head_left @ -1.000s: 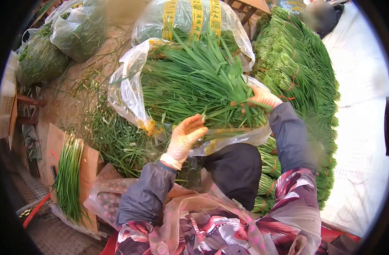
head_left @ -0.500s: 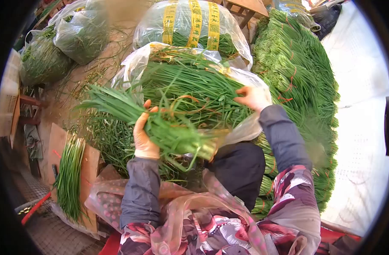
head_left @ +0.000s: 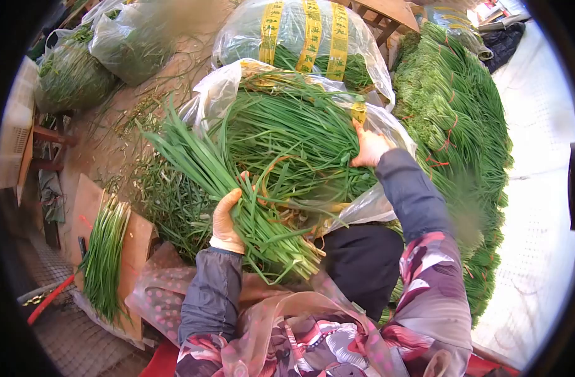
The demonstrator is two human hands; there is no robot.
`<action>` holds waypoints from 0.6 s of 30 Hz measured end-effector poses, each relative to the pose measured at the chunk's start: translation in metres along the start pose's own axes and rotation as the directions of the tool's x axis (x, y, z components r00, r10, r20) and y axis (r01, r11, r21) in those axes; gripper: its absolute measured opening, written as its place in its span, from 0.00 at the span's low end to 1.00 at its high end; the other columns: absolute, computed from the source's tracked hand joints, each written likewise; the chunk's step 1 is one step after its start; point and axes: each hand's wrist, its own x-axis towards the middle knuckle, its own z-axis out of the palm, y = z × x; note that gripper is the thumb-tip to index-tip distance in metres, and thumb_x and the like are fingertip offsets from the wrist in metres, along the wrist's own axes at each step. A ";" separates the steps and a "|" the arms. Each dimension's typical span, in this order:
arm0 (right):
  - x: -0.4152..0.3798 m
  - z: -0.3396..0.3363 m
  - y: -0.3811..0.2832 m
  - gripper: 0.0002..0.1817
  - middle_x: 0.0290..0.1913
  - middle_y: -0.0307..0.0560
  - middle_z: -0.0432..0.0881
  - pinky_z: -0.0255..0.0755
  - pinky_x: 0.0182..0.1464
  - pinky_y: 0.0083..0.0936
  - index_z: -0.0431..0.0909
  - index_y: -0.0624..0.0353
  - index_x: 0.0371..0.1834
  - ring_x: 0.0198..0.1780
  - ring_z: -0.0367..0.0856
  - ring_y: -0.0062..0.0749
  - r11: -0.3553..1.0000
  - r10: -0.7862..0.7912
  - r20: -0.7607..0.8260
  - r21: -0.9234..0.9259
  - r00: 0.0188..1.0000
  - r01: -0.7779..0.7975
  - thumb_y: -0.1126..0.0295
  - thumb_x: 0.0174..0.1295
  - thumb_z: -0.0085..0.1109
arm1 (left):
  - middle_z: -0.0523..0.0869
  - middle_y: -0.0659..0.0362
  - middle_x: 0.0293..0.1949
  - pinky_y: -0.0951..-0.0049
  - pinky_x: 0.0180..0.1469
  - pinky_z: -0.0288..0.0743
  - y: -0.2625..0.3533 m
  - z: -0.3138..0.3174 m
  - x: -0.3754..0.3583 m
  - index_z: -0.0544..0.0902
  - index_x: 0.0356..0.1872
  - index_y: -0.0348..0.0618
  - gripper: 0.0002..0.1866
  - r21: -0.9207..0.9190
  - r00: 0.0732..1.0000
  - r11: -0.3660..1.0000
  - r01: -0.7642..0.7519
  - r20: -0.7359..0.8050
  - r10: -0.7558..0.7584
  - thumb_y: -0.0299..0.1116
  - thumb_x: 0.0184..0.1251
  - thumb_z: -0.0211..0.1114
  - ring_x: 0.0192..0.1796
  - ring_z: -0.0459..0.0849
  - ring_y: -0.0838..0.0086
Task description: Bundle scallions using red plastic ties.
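My left hand [head_left: 227,223] is wrapped round a loose bunch of garlic chives [head_left: 272,235], held at a slant. The leaf ends point to the upper left and the pale cut ends sit low, over my lap. My right hand [head_left: 372,148] is at the right side of a heap of chives [head_left: 294,129] lying in an opened clear plastic bag [head_left: 213,94]. Its index finger and thumb are apart against the leaves, with nothing lifted between them; the other fingertips are partly hidden.
A small bunch of chives [head_left: 105,251] lies on a wooden board [head_left: 136,242] at lower left. Tied bundles [head_left: 457,119] are stacked along the right. A taped full bag [head_left: 243,34] stands behind, other bags [head_left: 77,78] at upper left. Loose leaves [head_left: 171,201] litter the floor.
The bunch in my left hand has swung so its cut ends are lower and is now steadier. My right hand has spread its finger and thumb at the heap. The view has shifted slightly.
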 end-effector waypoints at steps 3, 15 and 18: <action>-0.045 0.011 -0.024 0.65 0.44 0.60 0.82 0.78 0.47 0.38 0.39 0.56 0.78 0.44 0.84 0.46 0.986 -0.030 -0.065 -0.165 0.997 0.019 0.56 0.40 0.77 | 0.85 0.49 0.45 0.59 0.47 0.83 0.000 -0.006 -0.006 0.74 0.62 0.41 0.26 0.041 0.998 0.999 0.001 0.065 -0.003 0.29 0.60 0.63 0.40 0.85 0.61; -0.096 -0.056 -0.033 0.52 0.50 0.51 0.83 0.73 0.55 0.29 0.58 0.57 0.73 0.51 0.81 0.35 0.654 -0.208 -0.256 0.682 0.944 0.329 0.69 0.40 0.75 | 0.84 0.49 0.47 0.58 0.50 0.81 0.021 -0.011 -0.044 0.73 0.61 0.41 0.28 -0.029 0.970 0.998 -0.049 0.238 0.055 0.33 0.57 0.65 0.43 0.84 0.60; -0.080 -0.054 -0.022 0.43 0.52 0.44 0.81 0.74 0.55 0.28 0.67 0.61 0.67 0.51 0.79 0.29 0.321 -0.230 0.166 0.943 0.959 -0.086 0.72 0.44 0.76 | 0.84 0.49 0.49 0.55 0.49 0.81 0.020 -0.011 -0.042 0.74 0.61 0.42 0.26 -0.004 0.976 0.997 -0.083 0.201 0.082 0.34 0.59 0.63 0.45 0.84 0.60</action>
